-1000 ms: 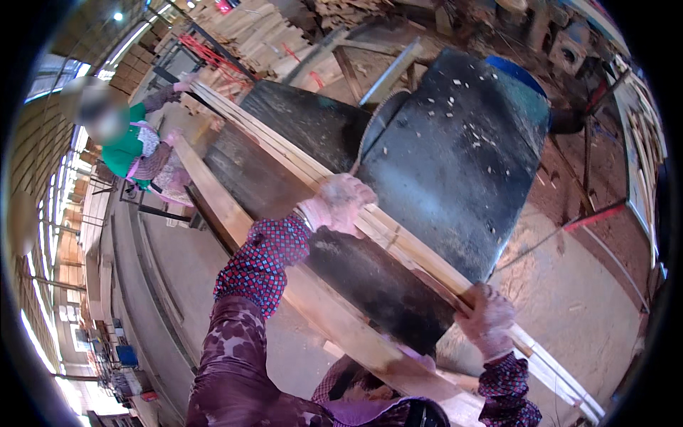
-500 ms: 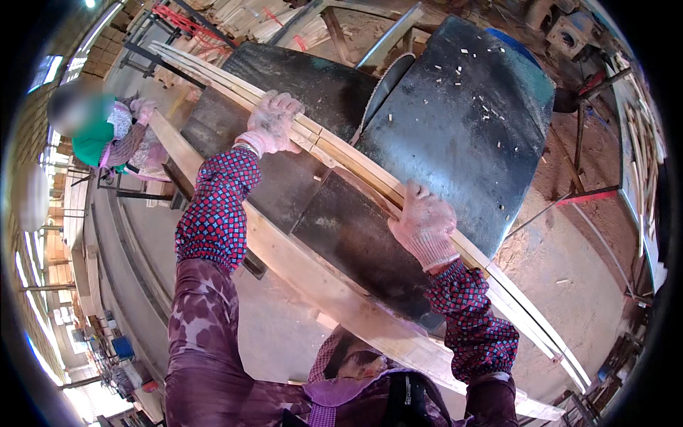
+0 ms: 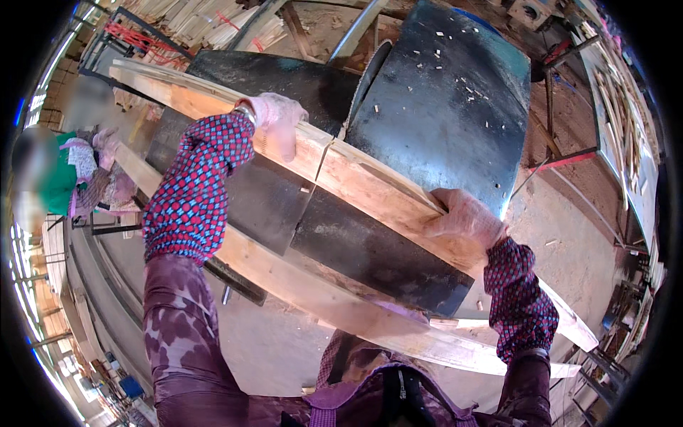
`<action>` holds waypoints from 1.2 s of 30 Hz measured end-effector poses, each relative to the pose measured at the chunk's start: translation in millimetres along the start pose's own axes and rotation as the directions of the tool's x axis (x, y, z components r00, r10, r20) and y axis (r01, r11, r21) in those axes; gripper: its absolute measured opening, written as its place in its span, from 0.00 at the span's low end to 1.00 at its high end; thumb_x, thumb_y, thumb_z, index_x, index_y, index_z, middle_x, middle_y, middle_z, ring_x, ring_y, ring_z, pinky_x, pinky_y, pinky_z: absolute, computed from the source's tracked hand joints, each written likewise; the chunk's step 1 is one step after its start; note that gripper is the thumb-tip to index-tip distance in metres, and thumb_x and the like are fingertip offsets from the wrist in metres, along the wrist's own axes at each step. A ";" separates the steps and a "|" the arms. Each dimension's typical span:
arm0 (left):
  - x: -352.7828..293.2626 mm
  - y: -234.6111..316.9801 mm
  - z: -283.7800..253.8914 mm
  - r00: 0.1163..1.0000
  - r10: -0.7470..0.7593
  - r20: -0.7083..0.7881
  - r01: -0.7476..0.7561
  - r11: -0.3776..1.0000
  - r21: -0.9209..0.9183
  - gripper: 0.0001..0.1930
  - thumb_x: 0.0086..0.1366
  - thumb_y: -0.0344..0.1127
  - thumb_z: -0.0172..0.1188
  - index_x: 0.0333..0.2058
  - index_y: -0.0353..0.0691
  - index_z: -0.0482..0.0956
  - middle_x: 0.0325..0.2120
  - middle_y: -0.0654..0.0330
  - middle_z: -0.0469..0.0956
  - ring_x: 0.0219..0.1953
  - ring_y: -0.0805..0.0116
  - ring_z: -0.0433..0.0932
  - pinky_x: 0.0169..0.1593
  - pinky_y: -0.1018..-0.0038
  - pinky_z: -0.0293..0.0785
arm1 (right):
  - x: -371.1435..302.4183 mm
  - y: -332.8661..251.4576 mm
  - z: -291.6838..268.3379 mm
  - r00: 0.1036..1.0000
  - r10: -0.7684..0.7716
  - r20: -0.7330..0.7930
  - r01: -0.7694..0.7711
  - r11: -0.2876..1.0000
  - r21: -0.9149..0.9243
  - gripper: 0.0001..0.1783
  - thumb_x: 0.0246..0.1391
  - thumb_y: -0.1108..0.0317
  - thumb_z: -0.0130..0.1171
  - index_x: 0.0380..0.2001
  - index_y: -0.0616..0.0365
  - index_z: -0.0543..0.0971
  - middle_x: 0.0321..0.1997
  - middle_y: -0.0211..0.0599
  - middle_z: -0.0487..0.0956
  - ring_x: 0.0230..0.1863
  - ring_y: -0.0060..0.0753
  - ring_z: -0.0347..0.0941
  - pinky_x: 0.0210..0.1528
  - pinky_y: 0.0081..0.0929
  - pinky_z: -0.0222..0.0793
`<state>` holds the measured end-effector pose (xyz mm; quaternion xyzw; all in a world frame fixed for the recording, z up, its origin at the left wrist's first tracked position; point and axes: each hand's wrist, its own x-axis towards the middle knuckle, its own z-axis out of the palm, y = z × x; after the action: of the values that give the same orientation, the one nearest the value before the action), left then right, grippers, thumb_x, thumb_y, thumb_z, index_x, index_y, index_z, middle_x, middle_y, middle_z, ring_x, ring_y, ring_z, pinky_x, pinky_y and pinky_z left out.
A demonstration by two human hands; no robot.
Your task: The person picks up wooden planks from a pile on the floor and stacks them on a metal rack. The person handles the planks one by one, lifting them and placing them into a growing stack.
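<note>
Two long wooden boards, the left board (image 3: 206, 99) and the right board (image 3: 384, 188), lie nearly end to end across the dark metal table, a narrow gap between them. Their wide faces tilt toward me. My left hand (image 3: 279, 121), in a pale pinkish glove, is closed over the left board's upper edge, close to the gap. Further right my right hand (image 3: 468, 219), gloved alike, grips the right board with the thumb on its near face. Just beyond the gap stands a thin round saw blade (image 3: 370, 82) in the table's slot.
Another long board (image 3: 306, 288) runs diagonally between me and the table. A person in green (image 3: 60, 178) at the left has a gloved hand at its far end. Wood chips dot the metal tabletop (image 3: 434, 121). Thin wood strips (image 3: 626, 128) are heaped at the right.
The boards have been turned so their wide faces show, where narrow edges showed before. My right hand has shifted right and its grip has changed. The whole view has swung somewhat.
</note>
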<state>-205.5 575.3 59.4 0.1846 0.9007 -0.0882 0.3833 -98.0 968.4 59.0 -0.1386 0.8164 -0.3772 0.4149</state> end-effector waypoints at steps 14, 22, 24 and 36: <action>-31.3 6.5 54.6 0.881 0.112 -0.459 0.058 0.938 0.342 0.57 0.36 0.60 0.73 0.64 0.42 0.60 0.60 0.55 0.64 0.63 0.56 0.62 0.67 0.62 0.53 | 18.3 17.0 -5.2 0.997 0.062 -0.035 -0.061 0.998 0.025 0.26 0.40 0.51 0.71 0.39 0.59 0.84 0.33 0.38 0.84 0.36 0.33 0.77 0.44 0.28 0.68; -19.1 -2.5 43.1 0.941 0.140 -0.307 -0.019 0.931 0.365 0.50 0.41 0.53 0.72 0.63 0.41 0.61 0.60 0.56 0.65 0.63 0.58 0.62 0.66 0.63 0.56 | -23.2 8.8 54.5 0.893 -0.069 -0.445 -0.297 0.653 -0.697 0.59 0.35 0.44 0.73 0.67 0.54 0.55 0.60 0.47 0.67 0.60 0.50 0.67 0.58 0.42 0.68; -14.6 -5.5 45.7 0.929 0.171 -0.327 -0.034 0.922 0.386 0.50 0.42 0.52 0.72 0.63 0.40 0.61 0.60 0.56 0.65 0.63 0.58 0.62 0.66 0.63 0.56 | -23.7 8.9 65.3 0.901 0.027 -0.432 -0.348 0.638 -0.687 0.59 0.37 0.48 0.71 0.68 0.56 0.52 0.59 0.48 0.68 0.59 0.49 0.68 0.58 0.42 0.67; -10.3 -18.5 30.3 0.936 0.184 -0.301 -0.085 0.946 0.312 0.48 0.37 0.50 0.74 0.58 0.38 0.64 0.52 0.51 0.71 0.55 0.51 0.70 0.59 0.61 0.67 | -13.1 9.8 49.4 0.886 -0.070 -0.458 -0.296 0.675 -0.675 0.54 0.33 0.52 0.70 0.65 0.54 0.57 0.51 0.48 0.73 0.50 0.51 0.73 0.53 0.43 0.69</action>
<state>-186.4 546.6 46.2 0.3133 0.9134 -0.1627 0.2026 -50.4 957.4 41.0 -0.1491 0.9774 -0.0149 0.1488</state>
